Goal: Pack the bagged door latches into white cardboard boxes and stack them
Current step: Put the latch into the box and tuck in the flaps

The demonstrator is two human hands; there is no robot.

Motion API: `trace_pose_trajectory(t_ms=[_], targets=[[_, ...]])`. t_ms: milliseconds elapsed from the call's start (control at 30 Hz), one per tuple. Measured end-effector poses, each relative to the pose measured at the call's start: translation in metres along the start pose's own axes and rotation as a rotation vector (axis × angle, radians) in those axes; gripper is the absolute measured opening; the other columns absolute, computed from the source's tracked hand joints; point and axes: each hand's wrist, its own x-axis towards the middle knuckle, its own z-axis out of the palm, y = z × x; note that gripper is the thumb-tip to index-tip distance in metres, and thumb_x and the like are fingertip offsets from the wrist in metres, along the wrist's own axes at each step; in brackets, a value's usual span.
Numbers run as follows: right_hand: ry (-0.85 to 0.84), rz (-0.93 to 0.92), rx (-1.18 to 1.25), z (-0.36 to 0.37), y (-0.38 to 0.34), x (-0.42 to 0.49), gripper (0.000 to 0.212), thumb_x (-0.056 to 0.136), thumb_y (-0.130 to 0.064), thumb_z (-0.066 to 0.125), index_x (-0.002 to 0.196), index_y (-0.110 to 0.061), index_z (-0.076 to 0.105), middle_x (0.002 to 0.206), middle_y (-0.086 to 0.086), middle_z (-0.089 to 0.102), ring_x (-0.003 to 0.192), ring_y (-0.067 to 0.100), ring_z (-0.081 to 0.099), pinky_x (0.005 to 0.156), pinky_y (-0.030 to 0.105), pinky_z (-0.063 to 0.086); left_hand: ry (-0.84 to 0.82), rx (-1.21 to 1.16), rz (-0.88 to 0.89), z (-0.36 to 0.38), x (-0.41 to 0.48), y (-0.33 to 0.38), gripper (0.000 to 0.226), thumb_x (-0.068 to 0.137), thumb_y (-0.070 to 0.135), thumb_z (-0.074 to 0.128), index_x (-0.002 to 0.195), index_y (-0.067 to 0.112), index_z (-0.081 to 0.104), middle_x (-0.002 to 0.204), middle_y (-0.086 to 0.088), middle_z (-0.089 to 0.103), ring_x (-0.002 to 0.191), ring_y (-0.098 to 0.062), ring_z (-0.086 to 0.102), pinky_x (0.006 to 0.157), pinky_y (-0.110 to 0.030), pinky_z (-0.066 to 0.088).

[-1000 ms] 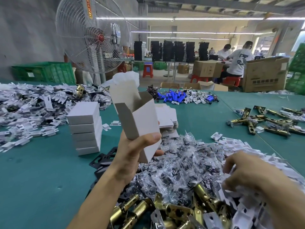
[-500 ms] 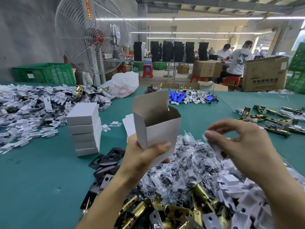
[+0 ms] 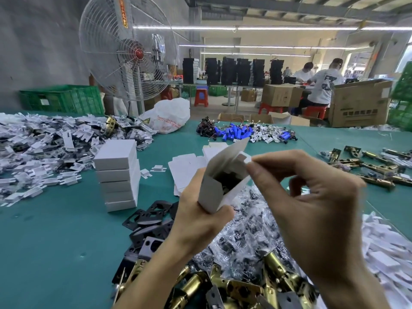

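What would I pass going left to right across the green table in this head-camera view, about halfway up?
Heap of small white card pieces → stack of closed white cardboard boxes → open white cardboard box in the left hand → small white card piece pinched by the right hand → scattered brass door latches.

Your white box (image 3: pixel 214 195) is tilted, top flap open, something dark inside, above the bagged latches heap (image 3: pixel 245 230); the stack of closed boxes (image 3: pixel 118 175) stands upright to its left.
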Motion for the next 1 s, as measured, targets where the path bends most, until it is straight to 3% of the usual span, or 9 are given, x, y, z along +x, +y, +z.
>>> trace_pose_trajectory(t_ms=[100,267,367,433,533,600,733,867,1000], targets=[[0.009,-0.002,-0.184,0.006,0.005,0.003,0.001,0.086,-0.018,0.075,0.085,-0.019,0.076,0.075,-0.011,0.071,0.061,0.008,0.062,0.055,0.028,0.049,0.02,0.024,-0.025,-0.001,0.001,0.001,0.06,0.063,0.009,0.063,0.123,0.014,0.059,0.111,-0.011,0.067,0.097,-0.034,0.061,0.073,-0.059,0.05],[-0.08,0.164,-0.307,0.014,0.015,0.016,0.013,0.085,-0.036,0.07,0.083,-0.024,0.076,0.072,-0.004,0.066,0.061,0.02,0.058,0.059,0.037,0.05,-0.022,0.062,-0.109,-0.003,0.002,0.001,0.065,0.058,0.026,0.068,0.122,0.029,0.058,0.108,-0.007,0.065,0.092,-0.035,0.059,0.07,-0.057,0.05],[-0.194,0.256,-0.322,0.015,0.023,0.024,0.015,0.086,-0.038,0.07,0.082,-0.025,0.076,0.068,-0.006,0.055,0.065,0.017,0.052,0.06,0.035,0.045,-0.054,0.091,-0.169,-0.002,0.003,0.0,0.064,0.054,0.032,0.069,0.117,0.032,0.059,0.106,-0.008,0.063,0.087,-0.033,0.056,0.066,-0.046,0.045],[-0.266,0.315,-0.278,0.014,0.028,0.031,0.013,0.087,-0.036,0.072,0.079,-0.026,0.076,0.059,-0.009,0.047,0.06,0.01,0.044,0.056,0.03,0.036,-0.067,0.107,-0.193,-0.002,0.004,0.001,0.056,0.052,0.034,0.07,0.106,0.032,0.061,0.097,-0.005,0.057,0.077,-0.02,0.049,0.063,-0.036,0.038],[-0.36,0.371,-0.193,0.01,0.031,0.044,0.014,0.085,-0.03,0.074,0.071,-0.027,0.075,0.047,-0.008,0.042,0.049,0.006,0.04,0.045,0.016,0.027,-0.081,0.15,-0.228,-0.002,0.003,0.003,0.055,0.053,0.032,0.075,0.105,0.038,0.058,0.104,0.001,0.054,0.093,-0.02,0.053,0.072,-0.038,0.047],[-0.436,0.379,-0.221,0.008,0.032,0.049,0.013,0.085,-0.031,0.075,0.072,-0.028,0.076,0.047,-0.009,0.042,0.053,0.006,0.038,0.044,0.017,0.027,-0.1,0.176,-0.239,-0.002,0.001,0.004,0.06,0.051,0.039,0.076,0.106,0.045,0.053,0.11,0.005,0.053,0.106,-0.02,0.052,0.08,-0.036,0.046],[-0.555,0.383,-0.302,0.011,0.035,0.053,0.007,0.086,-0.035,0.075,0.082,-0.03,0.079,0.06,-0.01,0.051,0.078,0.018,0.041,0.059,0.029,0.033,-0.114,0.182,-0.23,-0.002,0.0,0.004,0.063,0.046,0.051,0.075,0.104,0.049,0.05,0.11,0.01,0.051,0.107,-0.016,0.051,0.077,-0.029,0.041],[-0.588,0.348,-0.42,0.016,0.035,0.051,0.013,0.087,-0.043,0.071,0.092,-0.033,0.078,0.08,0.001,0.057,0.079,0.02,0.05,0.065,0.035,0.045,-0.131,0.144,-0.256,-0.004,0.0,0.0,0.065,0.047,0.046,0.081,0.105,0.042,0.051,0.099,0.012,0.053,0.079,0.002,0.053,0.06,-0.014,0.041],[-0.565,0.324,-0.515,0.017,0.033,0.047,0.017,0.085,-0.047,0.072,0.094,-0.033,0.078,0.089,0.005,0.064,0.079,0.026,0.061,0.069,0.039,0.054,-0.167,0.132,-0.297,-0.005,0.0,-0.003,0.058,0.053,0.041,0.085,0.098,0.051,0.05,0.082,0.027,0.054,0.065,0.007,0.052,0.052,-0.011,0.039]])
